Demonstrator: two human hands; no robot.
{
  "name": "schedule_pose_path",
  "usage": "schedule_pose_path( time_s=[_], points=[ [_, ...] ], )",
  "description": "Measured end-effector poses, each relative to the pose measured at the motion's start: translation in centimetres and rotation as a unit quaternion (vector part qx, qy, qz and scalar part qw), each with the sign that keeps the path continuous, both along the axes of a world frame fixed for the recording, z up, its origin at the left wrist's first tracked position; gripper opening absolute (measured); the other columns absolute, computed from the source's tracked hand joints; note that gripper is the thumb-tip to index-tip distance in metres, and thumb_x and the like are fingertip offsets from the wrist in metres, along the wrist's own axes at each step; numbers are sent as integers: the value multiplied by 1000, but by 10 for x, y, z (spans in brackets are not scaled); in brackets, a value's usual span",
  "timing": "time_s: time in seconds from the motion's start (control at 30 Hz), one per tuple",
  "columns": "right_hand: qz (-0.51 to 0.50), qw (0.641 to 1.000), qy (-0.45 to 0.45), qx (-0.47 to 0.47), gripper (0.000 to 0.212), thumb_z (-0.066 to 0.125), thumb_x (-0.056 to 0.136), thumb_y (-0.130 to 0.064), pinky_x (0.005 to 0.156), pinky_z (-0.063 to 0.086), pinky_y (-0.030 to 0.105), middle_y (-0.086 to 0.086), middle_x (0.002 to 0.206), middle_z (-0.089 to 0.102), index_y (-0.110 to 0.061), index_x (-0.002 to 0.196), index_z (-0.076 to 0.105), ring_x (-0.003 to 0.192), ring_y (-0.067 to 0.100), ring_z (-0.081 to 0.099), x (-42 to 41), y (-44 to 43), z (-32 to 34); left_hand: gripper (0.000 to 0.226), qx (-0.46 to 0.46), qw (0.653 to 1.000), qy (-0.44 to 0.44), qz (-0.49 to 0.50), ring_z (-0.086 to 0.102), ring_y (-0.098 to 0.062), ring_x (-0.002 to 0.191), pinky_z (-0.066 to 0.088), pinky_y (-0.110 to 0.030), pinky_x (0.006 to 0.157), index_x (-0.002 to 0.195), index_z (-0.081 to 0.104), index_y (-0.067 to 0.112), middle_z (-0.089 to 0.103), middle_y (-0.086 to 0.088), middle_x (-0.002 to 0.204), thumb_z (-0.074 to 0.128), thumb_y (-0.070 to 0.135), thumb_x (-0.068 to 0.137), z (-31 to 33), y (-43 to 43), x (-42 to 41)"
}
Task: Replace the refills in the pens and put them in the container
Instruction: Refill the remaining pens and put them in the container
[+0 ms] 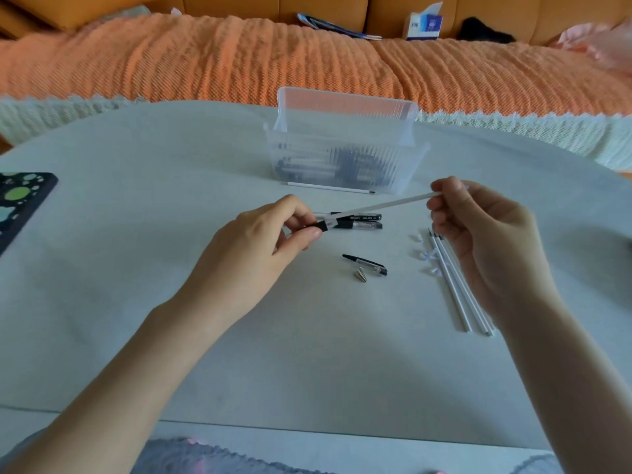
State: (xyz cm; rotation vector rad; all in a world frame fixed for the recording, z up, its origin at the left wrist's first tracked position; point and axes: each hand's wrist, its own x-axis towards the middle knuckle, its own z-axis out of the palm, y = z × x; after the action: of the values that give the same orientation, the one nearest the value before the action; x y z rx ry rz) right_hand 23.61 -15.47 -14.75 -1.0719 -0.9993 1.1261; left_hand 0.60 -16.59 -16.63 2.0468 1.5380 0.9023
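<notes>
Mid-frame, the left hand (270,244) grips a black-sleeved pen barrel (323,226) while the right hand (485,241) pinches its slender white refill (386,205). A ribbed clear plastic container (342,148) stands above centre.

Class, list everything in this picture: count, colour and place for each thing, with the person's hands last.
container: one, clear, far middle of the table
stored pens: several, dark, inside the container
loose refill: one, white, just before the container
loose pens: two, black and clear, side by side mid-table
pen cap: one, black and clear, nearer than the loose pens
metal tip: one, silver, beside the pen cap
spare refills: a few, white, table's right
tip covers: several, clear, left of the spare refills
table: one, white
tissue box: one, blue and white, on the orange sofa
left hand: grips a black pen barrel
right hand: pinches the held refill, white, sticking from that barrel
</notes>
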Motion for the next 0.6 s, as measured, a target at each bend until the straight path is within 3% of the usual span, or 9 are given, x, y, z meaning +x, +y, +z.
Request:
schedule_pose_path(
  time_s=[0.17, 0.6],
  points=[
    [-19, 1000, 4, -2, 17, 53, 91, -17, 60, 45, 15, -2, 66, 63, -9, 82, 66, 61, 8, 52, 1, 2, -3, 15, -2, 1000, 1, 5, 56, -6, 66, 49, -36, 69, 91, 56, 27, 62, 17, 83, 53, 41, 86, 0, 1, -1],
    [-25, 1000, 11, 2, 18, 52, 92, -15, 59, 45, 15, -2, 64, 63, -9, 81, 65, 60, 9, 52, 3, 5, -8, 15, 6, 1000, -6, 6, 57, -8, 65, 49, -39, 69, 91, 55, 26, 61, 18, 82, 52, 40, 86, 0, 0, -1]
  ],
)
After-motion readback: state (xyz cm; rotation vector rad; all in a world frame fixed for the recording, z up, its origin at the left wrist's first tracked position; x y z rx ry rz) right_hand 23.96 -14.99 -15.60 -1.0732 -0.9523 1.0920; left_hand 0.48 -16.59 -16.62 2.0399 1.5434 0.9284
